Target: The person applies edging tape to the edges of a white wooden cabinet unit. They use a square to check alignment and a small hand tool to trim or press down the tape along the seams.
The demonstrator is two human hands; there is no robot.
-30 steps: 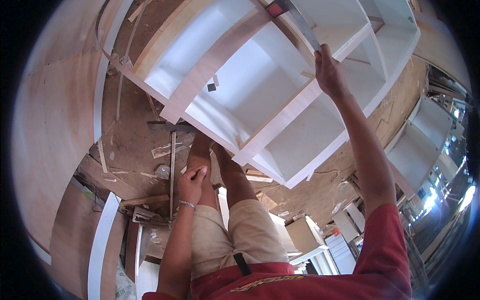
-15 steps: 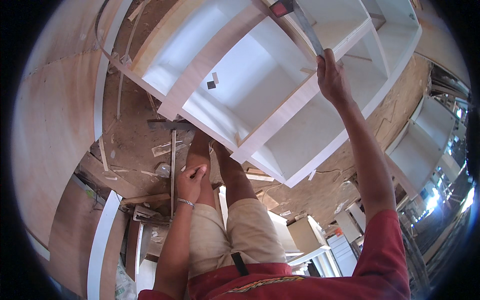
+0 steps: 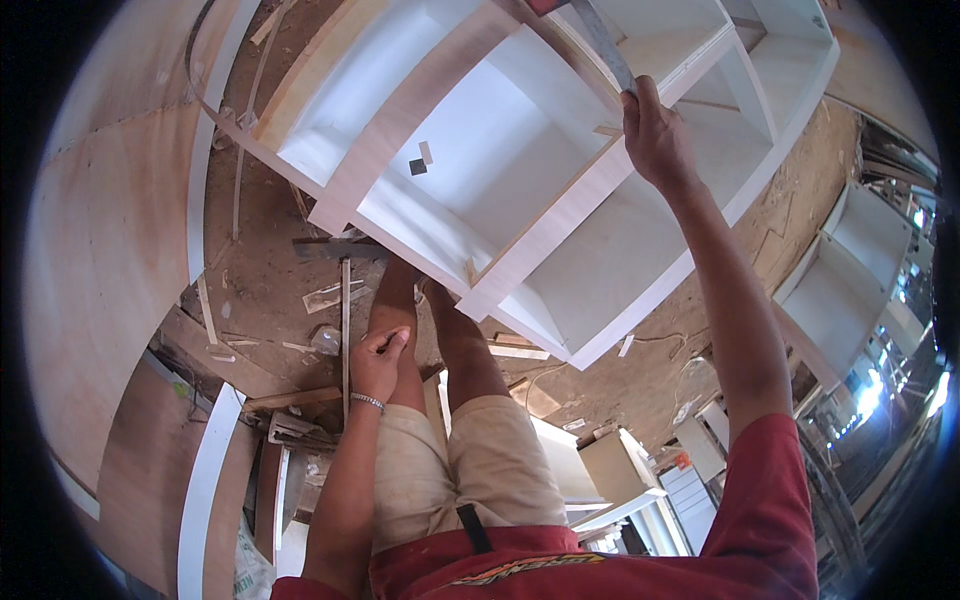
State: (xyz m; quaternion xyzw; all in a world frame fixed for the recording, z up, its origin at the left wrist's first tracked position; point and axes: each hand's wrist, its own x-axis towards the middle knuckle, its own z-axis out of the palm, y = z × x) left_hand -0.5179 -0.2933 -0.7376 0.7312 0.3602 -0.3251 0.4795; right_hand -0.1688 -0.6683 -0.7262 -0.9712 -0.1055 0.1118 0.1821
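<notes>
My right hand [image 3: 660, 140] is wrapped round the grey handle of a hammer [image 3: 602, 45], raised over a large cabinet frame [image 3: 520, 160]. The hammer's head, with a red patch, is partly cut off by the top edge of the picture. White panels line the cabinet's compartments, and pale pinkish wood strips [image 3: 545, 235] run along its front edges. Below the cabinet's near edge, in front of my leg, my left hand [image 3: 377, 368] is closed in a pinch. Something small and dark may be between its fingers; I cannot make it out.
Curved-looking plywood panels [image 3: 110, 230] stand along the left. A thin strip [image 3: 205, 105] bends out from the cabinet's left corner. Wood scraps [image 3: 330, 297] and long battens [image 3: 346, 330] lie on the dirt floor. Another white cabinet [image 3: 840, 275] stands at the right.
My right hand and the hammer have moved slightly up and left, taking more of the hammer's head out of view. My left hand has barely shifted and stays closed.
</notes>
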